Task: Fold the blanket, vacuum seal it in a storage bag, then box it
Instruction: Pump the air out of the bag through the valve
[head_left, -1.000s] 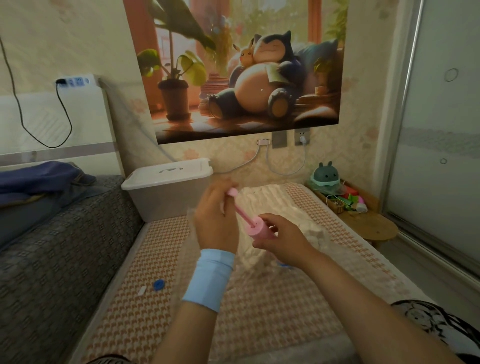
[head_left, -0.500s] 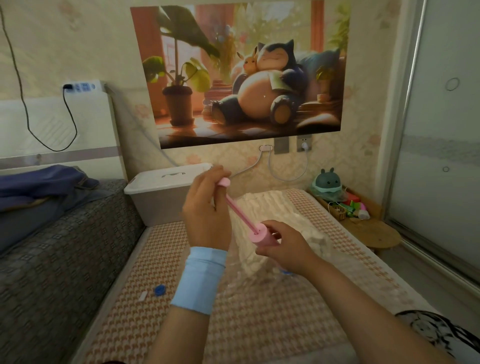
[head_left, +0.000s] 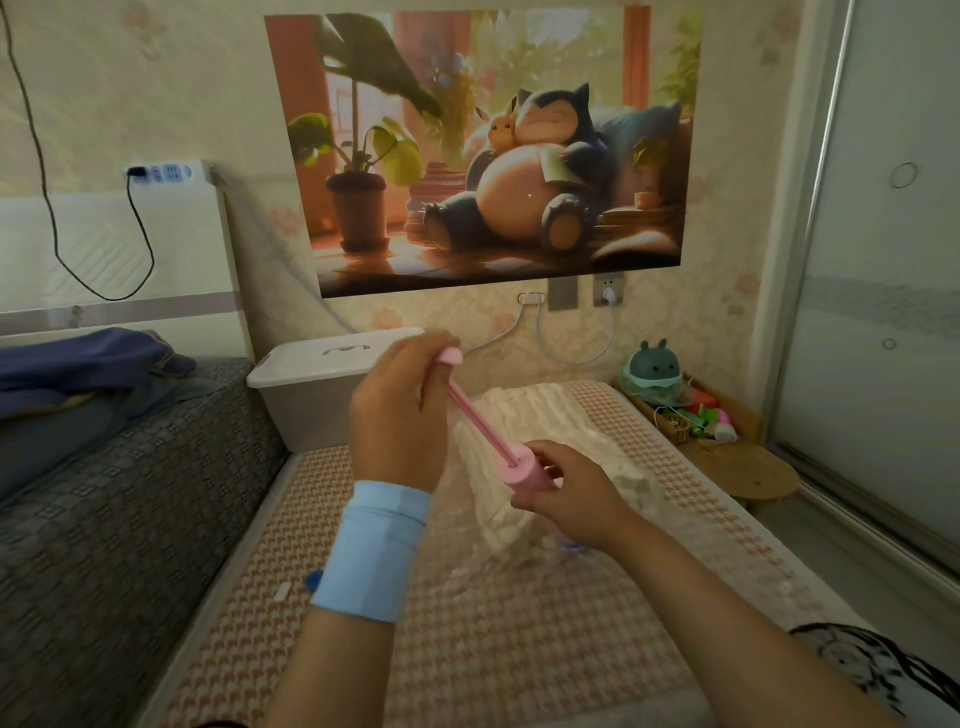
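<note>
Grip: left hand (head_left: 400, 421) curled round pink pump handle (head_left: 450, 356), rod extended, right hand (head_left: 569, 501) clasping pump barrel (head_left: 523, 472); white blanket (head_left: 540, 415) folded inside clear bag (head_left: 467, 566), lying on mat (head_left: 467, 649) under both hands.

Both bare forearms reach forward and up from the lower edge, the left wrist wrapped in a light blue band (head_left: 371, 551). The left hand (head_left: 397, 415), its back to the camera, is curled round the top knob of the pink pump (head_left: 517, 469), up and left of the barrel. The right hand (head_left: 569, 501) grips the barrel from below and right, fingers curled round it.
</note>
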